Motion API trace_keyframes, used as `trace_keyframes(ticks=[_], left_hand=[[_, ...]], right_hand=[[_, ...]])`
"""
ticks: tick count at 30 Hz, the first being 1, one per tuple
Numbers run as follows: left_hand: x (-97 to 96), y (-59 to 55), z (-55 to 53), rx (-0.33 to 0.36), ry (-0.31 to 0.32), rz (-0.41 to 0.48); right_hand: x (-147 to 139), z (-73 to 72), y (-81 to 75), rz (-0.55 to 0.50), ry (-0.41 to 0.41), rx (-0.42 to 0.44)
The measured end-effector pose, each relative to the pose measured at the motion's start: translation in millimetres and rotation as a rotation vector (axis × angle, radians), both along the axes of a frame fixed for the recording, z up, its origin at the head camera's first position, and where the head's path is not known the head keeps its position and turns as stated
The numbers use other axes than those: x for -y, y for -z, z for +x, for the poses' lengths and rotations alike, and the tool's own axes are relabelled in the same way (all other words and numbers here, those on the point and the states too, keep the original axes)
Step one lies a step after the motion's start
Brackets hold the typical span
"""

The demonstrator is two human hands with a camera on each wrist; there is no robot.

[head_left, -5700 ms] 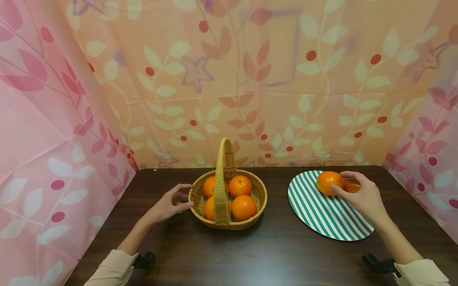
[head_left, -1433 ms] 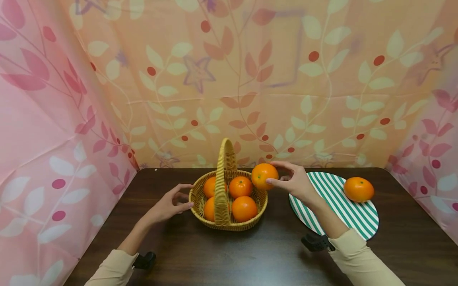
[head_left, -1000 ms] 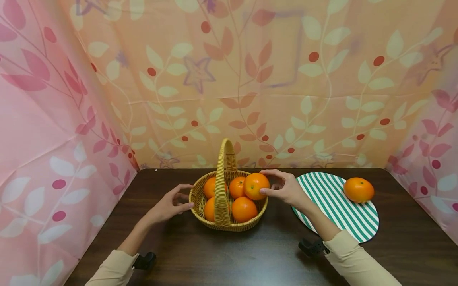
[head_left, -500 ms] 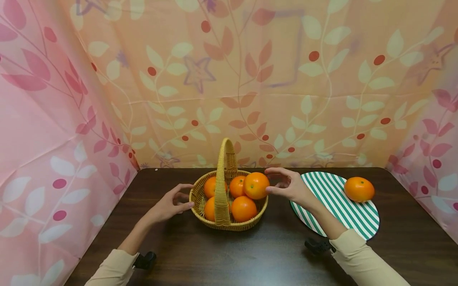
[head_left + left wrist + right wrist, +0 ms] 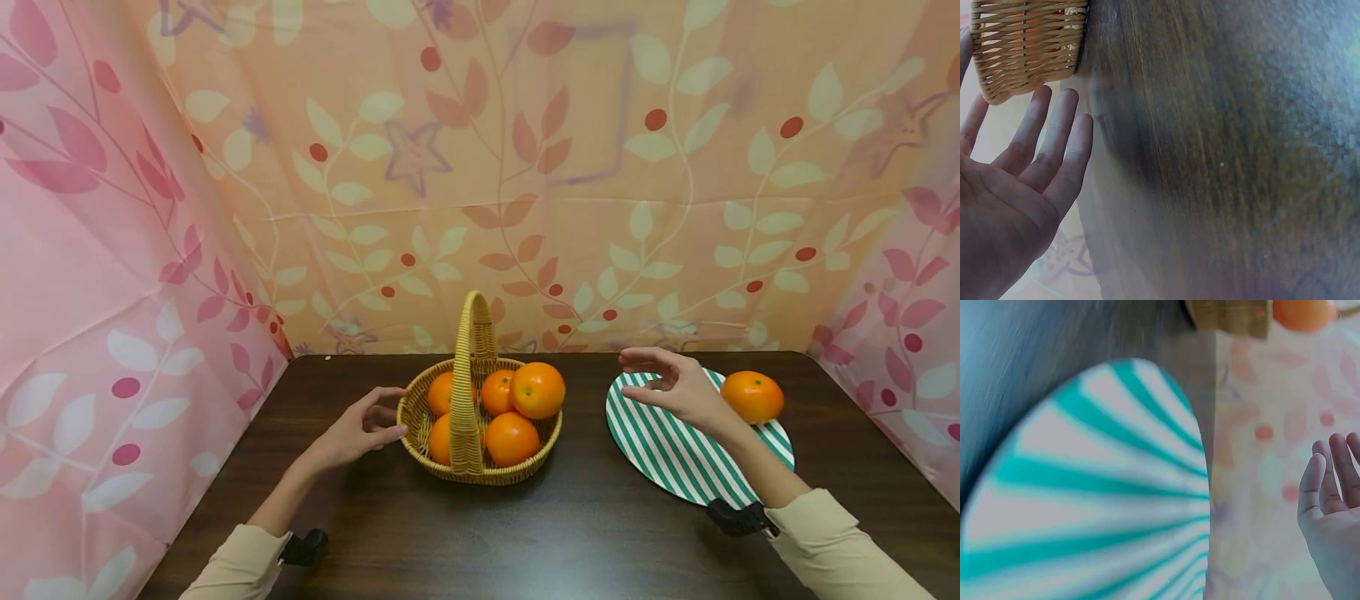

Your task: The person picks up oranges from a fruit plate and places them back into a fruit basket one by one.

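Observation:
A yellow wicker basket [image 5: 480, 477] with a tall handle stands mid-table, holding several oranges. One orange [image 5: 537, 390] sits higher than the others, against the right rim. My left hand [image 5: 354, 432] touches the basket's left side with thumb and index fingertips; in the left wrist view its other fingers extend loosely below the wicker. Over the green-and-white striped oval mat [image 5: 675, 454], my right hand [image 5: 678, 390] hovers with fingers spread and nothing between them. Another orange [image 5: 752, 397] lies on the mat's right part, just beyond that hand.
The dark wooden table [image 5: 517, 542] ends at a floral curtain [image 5: 570, 250] close behind the basket and mat. Pink curtain [image 5: 90, 333] flanks the left side. The basket handle [image 5: 467, 375] rises high over the oranges.
My right hand has carried an orange from the mat to the basket's right side, let go and moved back right over the mat. The left hand has stayed at the basket.

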State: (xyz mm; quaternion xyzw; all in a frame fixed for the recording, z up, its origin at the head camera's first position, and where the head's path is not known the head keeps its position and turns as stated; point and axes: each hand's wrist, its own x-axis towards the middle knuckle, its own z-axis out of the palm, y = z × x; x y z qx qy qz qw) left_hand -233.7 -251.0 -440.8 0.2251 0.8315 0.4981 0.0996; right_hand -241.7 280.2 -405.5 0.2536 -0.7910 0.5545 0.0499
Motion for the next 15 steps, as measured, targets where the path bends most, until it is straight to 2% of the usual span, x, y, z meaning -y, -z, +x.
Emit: trace_keyframes(ticks=[5, 10, 15], left_hand=[[0.6, 1.5, -0.6, 0.006, -0.002, -0.001], [0.5, 1.6, -1.3, 0.009, -0.006, -0.004], [0.3, 1.3, -1.7, 0.013, -0.014, -0.004]], right_hand=[[-41.7, 10.1, -10.1, 0.039, 0.082, -0.029], [-81.1, 21.0, -21.1, 0.125, 0.199, -0.019], [-109.4, 25.7, -25.5, 0.147, 0.270, -0.007]])
